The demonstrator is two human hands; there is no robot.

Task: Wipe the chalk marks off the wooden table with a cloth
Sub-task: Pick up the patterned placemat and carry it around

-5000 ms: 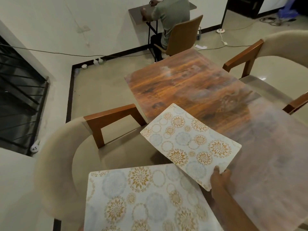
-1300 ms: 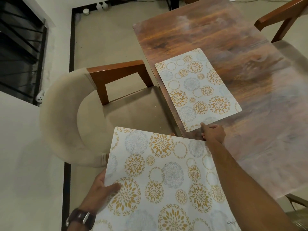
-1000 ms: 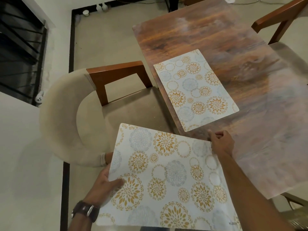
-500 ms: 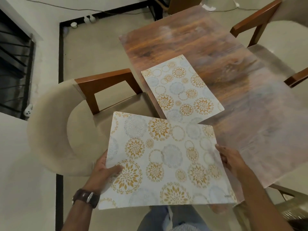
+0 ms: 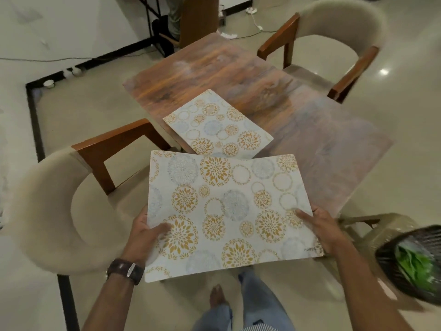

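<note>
Item held: a large placemat (image 5: 229, 211), white with gold and grey floral roundels, carried flat in the air by both hands, clear of the table.

Left hand (image 5: 143, 232): grips the mat's left edge near the near corner, thumb lying on the printed top, the other fingers out of sight below. A dark wristwatch (image 5: 125, 271) sits on that wrist.

Right hand (image 5: 319, 228): grips the mat's right edge, thumb on top pointing inward, remaining fingers hidden under the sheet.

Beyond the grip, past the held mat's far edge: a second placemat (image 5: 217, 125) of the same pattern lies flat on the wooden table (image 5: 310, 120), skewed, with its near corner hidden behind the held mat and its left corner at the table's left edge.

The table's surface is orange-brown at the far end and pale, hazy and whitish toward the near right part; separate chalk marks cannot be made out. No cloth can be identified.

Left of the left hand: a cream upholstered chair (image 5: 47, 199) with wooden arms, drawn up to the table's side.

Far right, across the table: a matching chair (image 5: 341, 27).

Right of the right hand: a blurred dark basket (image 5: 412, 261) with something green inside, and beside it a plastic stool (image 5: 381, 225).

Below the mat: the person's jeans and a bare foot (image 5: 217, 297).
</note>
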